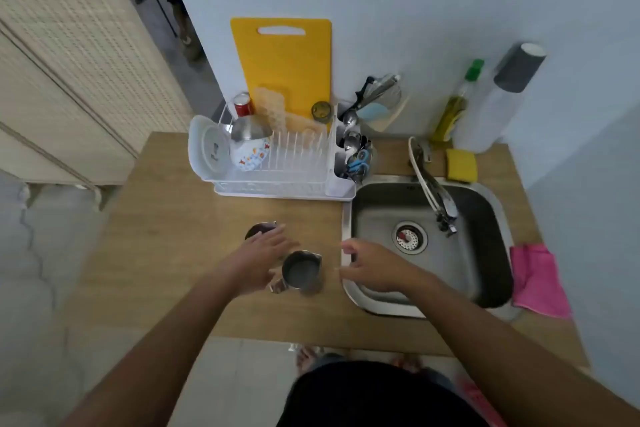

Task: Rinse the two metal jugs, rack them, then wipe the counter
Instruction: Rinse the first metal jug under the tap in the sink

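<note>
Two metal jugs stand upright on the wooden counter left of the sink. The near jug shows its open mouth and a handle at its lower left. The far jug is partly hidden behind my left hand, which hovers with fingers spread just left of the near jug, holding nothing. My right hand hangs open over the sink's left rim, right of the near jug and apart from it. A pink cloth lies on the counter right of the sink.
The steel sink has a tap reaching over it. A white dish rack at the back holds a plate, bowls and cutlery. A yellow cutting board, bottles and a yellow sponge stand along the wall.
</note>
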`<state>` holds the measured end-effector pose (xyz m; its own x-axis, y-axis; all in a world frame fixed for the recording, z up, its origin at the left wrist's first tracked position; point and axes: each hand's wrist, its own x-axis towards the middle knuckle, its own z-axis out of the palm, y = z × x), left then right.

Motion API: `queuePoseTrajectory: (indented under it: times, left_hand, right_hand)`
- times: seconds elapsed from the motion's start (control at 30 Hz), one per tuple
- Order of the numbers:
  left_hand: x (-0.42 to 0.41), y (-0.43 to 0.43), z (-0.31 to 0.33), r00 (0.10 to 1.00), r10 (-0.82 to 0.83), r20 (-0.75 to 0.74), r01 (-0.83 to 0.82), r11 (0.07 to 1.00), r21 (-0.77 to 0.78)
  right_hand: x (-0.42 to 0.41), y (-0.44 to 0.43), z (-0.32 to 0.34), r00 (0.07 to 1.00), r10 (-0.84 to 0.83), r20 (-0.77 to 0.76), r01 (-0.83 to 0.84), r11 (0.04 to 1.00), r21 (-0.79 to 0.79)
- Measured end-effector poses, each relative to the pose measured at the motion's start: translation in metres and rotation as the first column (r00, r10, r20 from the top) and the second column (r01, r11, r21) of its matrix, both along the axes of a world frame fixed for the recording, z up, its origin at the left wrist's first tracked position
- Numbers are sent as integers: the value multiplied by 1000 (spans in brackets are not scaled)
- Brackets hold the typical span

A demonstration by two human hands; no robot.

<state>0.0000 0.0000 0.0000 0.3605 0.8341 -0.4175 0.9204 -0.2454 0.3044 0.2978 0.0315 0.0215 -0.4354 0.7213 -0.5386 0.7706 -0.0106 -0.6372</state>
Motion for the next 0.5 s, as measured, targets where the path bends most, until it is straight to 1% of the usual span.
queuePoseTrajectory:
  times: [0.03, 0.07, 0.13, 0.2, 0.23, 0.3, 0.33, 0.4, 0.43, 0.5]
  left_hand:
    - [4, 2, -2, 996, -72, -45, 72, 997, 1]
    - [6, 5, -1, 990, -114, -79, 115, 993, 14]
    - [9, 15, -5, 975, -186, -120, 194, 979, 59]
    - [9, 29, -14, 963, -236, -130, 246, 967, 67]
    - [8, 36, -17, 953, -266, -144, 275, 960, 47]
    - [13, 42, -12, 953, -267, -144, 267, 963, -19]
    - [17, 43, -8, 961, -246, -128, 241, 969, -59]
    - [27, 42, 2, 980, -182, -85, 170, 977, -130]
    - [31, 41, 6, 987, -148, -64, 138, 981, -138]
    - [37, 38, 8, 997, -78, -27, 73, 985, -157]
  right_hand:
    - [-6, -2, -7, 1000, 22, 20, -21, 1000, -16]
    - [-15, -4, -7, 995, 61, 77, -58, 997, -42]
    - [-31, -16, -16, 977, 166, 131, -159, 985, -61]
    - [-42, -20, -41, 979, 160, 129, -154, 987, -56]
    - [-45, -21, -56, 984, 141, 114, -134, 989, -63]
    - [-49, -22, -79, 998, 50, 32, -48, 996, -81]
    - [-50, -24, -85, 1000, -3, -7, 2, 996, -89]
    - [-51, -26, -89, 994, -103, -42, 101, 994, -50]
    - [-51, -25, -94, 990, -134, -49, 133, 991, -25]
    - [-44, -18, -100, 988, -145, -55, 146, 989, 13]
